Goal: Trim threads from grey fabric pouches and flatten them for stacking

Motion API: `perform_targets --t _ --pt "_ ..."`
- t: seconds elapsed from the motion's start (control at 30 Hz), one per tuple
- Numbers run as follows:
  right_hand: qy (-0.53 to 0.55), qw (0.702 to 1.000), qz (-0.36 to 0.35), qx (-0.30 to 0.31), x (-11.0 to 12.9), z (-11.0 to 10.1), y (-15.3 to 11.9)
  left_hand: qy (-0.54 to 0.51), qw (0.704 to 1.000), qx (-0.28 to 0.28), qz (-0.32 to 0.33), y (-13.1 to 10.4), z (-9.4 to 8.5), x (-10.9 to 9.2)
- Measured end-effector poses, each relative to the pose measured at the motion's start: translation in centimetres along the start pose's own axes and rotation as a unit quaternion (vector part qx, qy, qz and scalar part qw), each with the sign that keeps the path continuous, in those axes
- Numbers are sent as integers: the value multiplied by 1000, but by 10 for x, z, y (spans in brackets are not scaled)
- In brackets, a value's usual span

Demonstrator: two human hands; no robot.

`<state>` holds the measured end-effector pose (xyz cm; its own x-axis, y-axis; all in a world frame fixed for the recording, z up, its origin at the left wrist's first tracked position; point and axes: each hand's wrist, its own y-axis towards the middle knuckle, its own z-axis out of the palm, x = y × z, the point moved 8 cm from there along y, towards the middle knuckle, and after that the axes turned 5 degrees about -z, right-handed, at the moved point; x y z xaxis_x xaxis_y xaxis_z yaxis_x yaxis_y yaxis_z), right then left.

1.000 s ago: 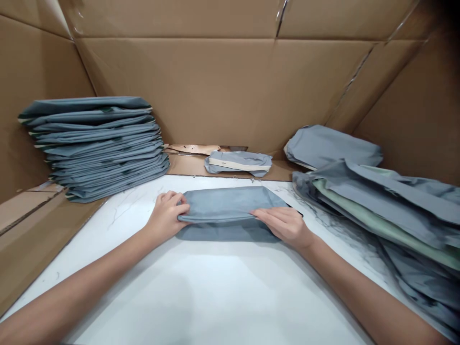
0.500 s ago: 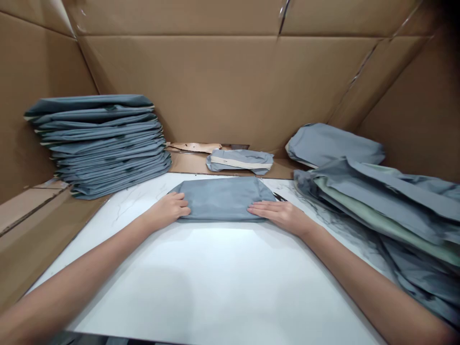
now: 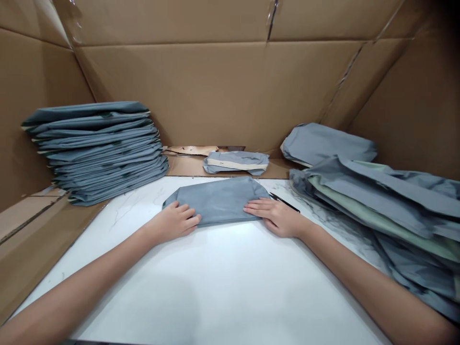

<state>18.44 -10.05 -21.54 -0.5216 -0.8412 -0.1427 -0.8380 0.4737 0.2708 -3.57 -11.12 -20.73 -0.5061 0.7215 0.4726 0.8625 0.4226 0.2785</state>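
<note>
A flat blue-grey fabric pouch (image 3: 223,199) lies on the white marbled tabletop, slightly slanted, its left end nearer to me. My left hand (image 3: 176,221) has its bent fingers over the pouch's near left edge and grips it there; the thumb is out of sight. On the pouch's right end, the fingers of my right hand (image 3: 275,215) rest stretched out and flat. Just beyond that hand lies a slim black pointed tool (image 3: 285,202), partly hidden by it.
At the left stands a tall stack of similar folded pouches (image 3: 108,153). A small grey piece with a cream zipper strip (image 3: 236,163) lies at the back. Loose grey fabric pieces (image 3: 388,201) are heaped at the right. Cardboard walls (image 3: 215,91) enclose the table.
The pouch has turned slightly, its left end coming nearer to me. My left hand has shifted right and nearer along its edge. More of the black tool shows now.
</note>
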Motion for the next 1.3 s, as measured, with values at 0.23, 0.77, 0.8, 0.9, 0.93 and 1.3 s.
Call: perform_targets --t 0.23,0.77,0.8,0.9,0.93,1.3 --pt "-94 995 -14 -6 7 1 3 32 998 50 -23 9 5 -15" --pt "-193 972 -84 -103 20 -16 5 68 994 -37 -83 16 -6 -14" --pt "-189 973 -72 -114 20 -19 6 78 992 -53 -81 17 -8 -15" --pt "-183 970 -53 -149 25 -29 12 108 987 -99 -69 17 -18 -12" --pt "-182 969 -50 -162 27 -34 14 117 984 -113 -69 16 -22 -9" --pt "-216 937 -18 -275 80 -84 39 192 955 -225 -37 -5 -63 9"
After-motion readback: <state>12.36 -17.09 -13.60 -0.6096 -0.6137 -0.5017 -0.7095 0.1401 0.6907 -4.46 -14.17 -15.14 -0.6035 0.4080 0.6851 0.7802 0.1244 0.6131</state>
